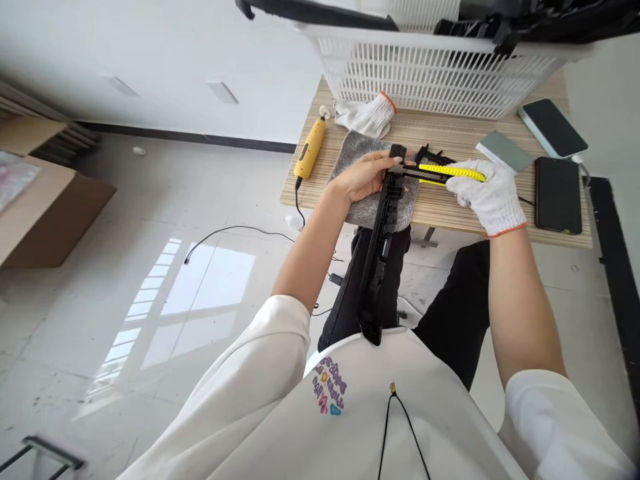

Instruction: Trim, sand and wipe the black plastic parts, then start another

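Observation:
My bare left hand grips the far end of a long black plastic part, which runs from the table back toward my waist. In my right hand, gloved in white knit, is a yellow and black utility knife. Its blade end reaches left to the black part, close to my left fingers; exact contact is too small to tell. A grey cloth lies under the left hand. Just behind the knife is another black piece, partly covered.
A white slatted basket holding black parts stands at the table's back. A yellow corded rotary tool and a white glove lie left. Two phones, one pale-edged and one black, lie right beside a grey-green block.

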### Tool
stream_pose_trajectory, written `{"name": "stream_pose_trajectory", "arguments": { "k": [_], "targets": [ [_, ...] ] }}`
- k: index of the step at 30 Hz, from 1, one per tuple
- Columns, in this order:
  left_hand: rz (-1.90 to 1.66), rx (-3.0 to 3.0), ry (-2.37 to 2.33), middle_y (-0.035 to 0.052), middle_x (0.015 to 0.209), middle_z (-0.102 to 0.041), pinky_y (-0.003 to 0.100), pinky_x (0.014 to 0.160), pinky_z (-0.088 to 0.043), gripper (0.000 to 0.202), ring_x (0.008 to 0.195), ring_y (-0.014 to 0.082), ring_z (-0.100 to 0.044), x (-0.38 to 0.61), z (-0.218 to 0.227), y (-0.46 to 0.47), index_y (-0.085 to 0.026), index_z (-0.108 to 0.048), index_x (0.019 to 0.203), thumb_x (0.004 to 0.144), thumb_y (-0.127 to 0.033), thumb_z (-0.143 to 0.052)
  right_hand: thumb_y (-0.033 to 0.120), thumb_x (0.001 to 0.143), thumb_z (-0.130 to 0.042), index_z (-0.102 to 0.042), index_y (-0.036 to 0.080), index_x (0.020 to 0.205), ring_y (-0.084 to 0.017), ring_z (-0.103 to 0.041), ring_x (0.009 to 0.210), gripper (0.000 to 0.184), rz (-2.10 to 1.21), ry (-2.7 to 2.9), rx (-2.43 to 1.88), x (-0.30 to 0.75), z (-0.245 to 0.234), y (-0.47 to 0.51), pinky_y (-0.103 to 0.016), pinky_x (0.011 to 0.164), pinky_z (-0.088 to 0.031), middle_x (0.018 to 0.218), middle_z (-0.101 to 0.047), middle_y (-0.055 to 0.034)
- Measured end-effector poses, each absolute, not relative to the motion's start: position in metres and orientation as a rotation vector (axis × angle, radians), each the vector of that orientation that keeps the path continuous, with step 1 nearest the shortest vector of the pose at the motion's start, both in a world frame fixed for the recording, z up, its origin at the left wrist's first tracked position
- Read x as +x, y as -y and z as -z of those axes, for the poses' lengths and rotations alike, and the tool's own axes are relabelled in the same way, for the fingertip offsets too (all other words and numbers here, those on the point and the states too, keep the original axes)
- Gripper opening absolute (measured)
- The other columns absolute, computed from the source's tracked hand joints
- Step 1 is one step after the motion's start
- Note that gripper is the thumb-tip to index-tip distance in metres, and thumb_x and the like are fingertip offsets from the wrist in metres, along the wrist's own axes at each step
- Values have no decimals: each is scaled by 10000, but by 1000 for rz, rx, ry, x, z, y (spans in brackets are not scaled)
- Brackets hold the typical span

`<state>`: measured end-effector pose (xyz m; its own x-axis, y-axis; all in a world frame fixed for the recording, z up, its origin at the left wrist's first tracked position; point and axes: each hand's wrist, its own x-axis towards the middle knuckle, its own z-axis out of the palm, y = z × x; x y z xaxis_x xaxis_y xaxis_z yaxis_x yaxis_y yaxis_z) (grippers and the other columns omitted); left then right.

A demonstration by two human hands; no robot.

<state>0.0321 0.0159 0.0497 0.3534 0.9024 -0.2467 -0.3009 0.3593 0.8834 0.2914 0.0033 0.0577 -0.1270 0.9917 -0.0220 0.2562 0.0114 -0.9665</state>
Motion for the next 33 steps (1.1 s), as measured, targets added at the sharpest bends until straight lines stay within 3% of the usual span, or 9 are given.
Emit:
{"name": "stream_pose_trajectory", "arguments": {
  "k": [8,14,19,26,33],
  "targets": [
    [-961,760,-926,79,1130,-770,433,969,-665,286,1182,263,-746,34,-55,-14,-118,-655,1314,1074,-231,-548,106,781,-810,-801,108,1052,-49,-448,463,271,-1164,1563,-1375,291,-58,-3,-227,433,-379,628,-653,14],
    [-963,798,-854,68,1102,-732,454,985,-650,227,1228,256,-719,35,-53,-14,-91,-661,1226,1080,-156,-500,113,767,-825,-806,99,1059,-44,-440,452,293,-1163,1551,-1394,290,-56,-1,-218,420,-369,605,-613,27],
    [-998,788,-870,77,1136,-716,430,1000,-641,230,1255,274,-704,32,-38,-21,-90,-651,1253,1046,-143,-566,135,786,-819,-803,101,1097,-46,-457,474,313,-1144,1538,-1410,287,-58,3,-219,437,-389,679,-667,-2],
    [-1048,750,-937,61,1088,-706,421,981,-649,330,1256,278,-705,32,-35,-23,-121,-640,1321,1115,-298,-452,115,780,-805,-802,113,1074,-44,-452,477,294,-1166,1555,-1372,287,-60,6,-214,439,-382,674,-661,6],
    [-979,740,-904,83,981,-719,362,994,-644,441,1200,263,-725,35,-53,-15,-76,-705,1163,1119,-427,-441,117,793,-804,-795,99,1094,-54,-456,492,302,-1191,1552,-1353,287,-58,7,-231,451,-387,692,-668,-14]
  ]
}}
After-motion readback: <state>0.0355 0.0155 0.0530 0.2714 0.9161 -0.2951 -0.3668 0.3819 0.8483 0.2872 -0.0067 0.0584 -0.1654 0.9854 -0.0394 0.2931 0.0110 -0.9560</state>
